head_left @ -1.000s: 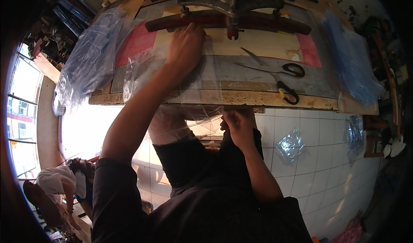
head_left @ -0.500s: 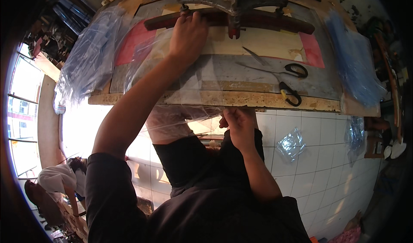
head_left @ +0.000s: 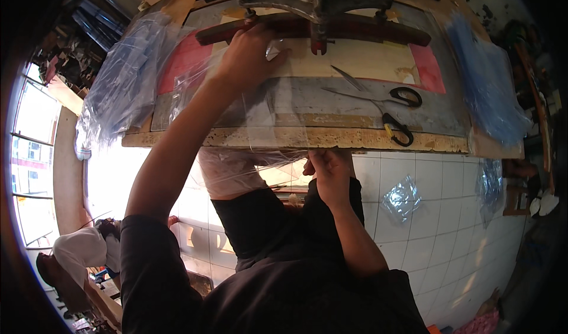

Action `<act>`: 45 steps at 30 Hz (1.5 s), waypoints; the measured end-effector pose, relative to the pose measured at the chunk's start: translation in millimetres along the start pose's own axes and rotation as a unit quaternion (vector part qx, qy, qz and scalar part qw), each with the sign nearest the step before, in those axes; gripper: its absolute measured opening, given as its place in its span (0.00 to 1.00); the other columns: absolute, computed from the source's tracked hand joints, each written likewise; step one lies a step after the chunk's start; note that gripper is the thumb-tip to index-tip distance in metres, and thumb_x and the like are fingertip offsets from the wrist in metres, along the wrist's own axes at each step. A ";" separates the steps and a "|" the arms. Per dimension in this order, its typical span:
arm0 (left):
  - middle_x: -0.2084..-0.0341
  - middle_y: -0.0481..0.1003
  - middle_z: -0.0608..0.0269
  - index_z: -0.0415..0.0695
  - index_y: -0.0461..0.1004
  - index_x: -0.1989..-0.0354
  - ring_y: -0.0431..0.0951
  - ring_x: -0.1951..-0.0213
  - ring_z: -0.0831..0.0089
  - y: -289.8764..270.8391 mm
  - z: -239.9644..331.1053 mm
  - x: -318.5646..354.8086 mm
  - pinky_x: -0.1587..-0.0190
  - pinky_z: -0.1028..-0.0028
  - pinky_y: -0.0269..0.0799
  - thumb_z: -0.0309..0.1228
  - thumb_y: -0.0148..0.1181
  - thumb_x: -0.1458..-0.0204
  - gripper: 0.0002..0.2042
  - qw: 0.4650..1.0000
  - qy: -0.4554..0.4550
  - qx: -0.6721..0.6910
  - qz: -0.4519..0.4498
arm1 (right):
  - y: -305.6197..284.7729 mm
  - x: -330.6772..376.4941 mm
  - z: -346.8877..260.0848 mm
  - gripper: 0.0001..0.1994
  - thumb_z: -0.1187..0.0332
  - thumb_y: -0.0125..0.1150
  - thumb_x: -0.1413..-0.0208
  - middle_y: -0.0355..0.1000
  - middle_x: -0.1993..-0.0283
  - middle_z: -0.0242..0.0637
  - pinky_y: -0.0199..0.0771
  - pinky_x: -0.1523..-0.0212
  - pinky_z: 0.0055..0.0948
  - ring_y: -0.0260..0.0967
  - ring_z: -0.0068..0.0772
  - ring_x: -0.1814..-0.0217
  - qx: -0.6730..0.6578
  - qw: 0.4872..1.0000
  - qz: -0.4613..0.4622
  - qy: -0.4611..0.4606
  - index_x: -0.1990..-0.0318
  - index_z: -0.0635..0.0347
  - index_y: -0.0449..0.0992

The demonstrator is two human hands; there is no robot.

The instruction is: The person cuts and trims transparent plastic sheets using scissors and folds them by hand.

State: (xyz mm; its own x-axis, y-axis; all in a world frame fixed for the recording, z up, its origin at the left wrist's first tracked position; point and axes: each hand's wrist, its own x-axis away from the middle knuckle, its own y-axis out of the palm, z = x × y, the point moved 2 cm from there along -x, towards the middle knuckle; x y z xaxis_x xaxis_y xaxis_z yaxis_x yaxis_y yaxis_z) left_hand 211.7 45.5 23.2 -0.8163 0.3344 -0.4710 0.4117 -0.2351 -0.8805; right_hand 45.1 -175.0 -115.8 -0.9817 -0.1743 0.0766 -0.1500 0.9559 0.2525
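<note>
At 11 o'clock, my left hand (head_left: pixel 251 57) has its thumb spread from fingers that reach the red bar (head_left: pixel 361 30). The clear film (head_left: pixel 269 121) hangs over the table edge at 5 o'clock from it, and my right hand (head_left: pixel 328 171) pinches its edge, with the scissors (head_left: pixel 380 101) at 1 o'clock from that pinch.

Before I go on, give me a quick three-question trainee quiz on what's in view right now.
1. Which hand is over the table?
2. True or false: the scissors lie with their blades apart.
3. Fill in: the clear plastic reaches over the table's front ____.

Key:
1. The left hand; the right hand is nearer the body, off the table.
2. True.
3. Edge.
</note>
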 end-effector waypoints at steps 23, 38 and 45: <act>0.77 0.74 0.68 0.49 0.69 0.72 0.78 0.75 0.67 -31.3 -6.3 -6.7 0.71 0.67 0.72 0.47 0.70 0.50 0.18 0.960 0.169 -0.141 0.171 | 19.4 7.2 -9.8 0.11 0.70 0.59 0.34 0.74 0.77 0.32 0.72 0.71 0.23 0.72 0.18 0.76 0.002 0.997 0.025 -0.080 0.69 0.67 0.75; 0.77 0.77 0.61 0.45 0.72 0.70 0.80 0.75 0.57 -18.7 42.2 27.7 0.72 0.61 0.74 0.53 0.72 0.53 0.23 0.996 0.036 0.075 -0.045 | -4.5 -16.3 63.2 0.13 0.68 0.57 0.33 0.76 0.77 0.38 0.74 0.73 0.30 0.77 0.29 0.74 0.200 0.976 0.028 -0.079 0.67 0.69 0.75; 0.79 0.77 0.61 0.44 0.75 0.71 0.80 0.76 0.58 -25.4 71.6 52.9 0.71 0.62 0.74 0.53 0.72 0.53 0.23 0.986 -0.011 0.141 -0.085 | -9.7 -26.7 102.1 0.12 0.66 0.58 0.34 0.75 0.77 0.42 0.73 0.69 0.39 0.76 0.40 0.75 0.278 0.960 0.021 -0.018 0.67 0.67 0.76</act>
State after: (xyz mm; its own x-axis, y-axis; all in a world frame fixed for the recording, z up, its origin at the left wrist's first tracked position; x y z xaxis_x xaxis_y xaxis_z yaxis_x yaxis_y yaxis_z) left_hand 129.0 3.8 24.6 -0.8737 0.3722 -0.3133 0.1408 -0.4230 -0.8951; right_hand 60.8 -155.4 -218.7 -0.9901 -0.1346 0.0392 -0.1402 0.9422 -0.3045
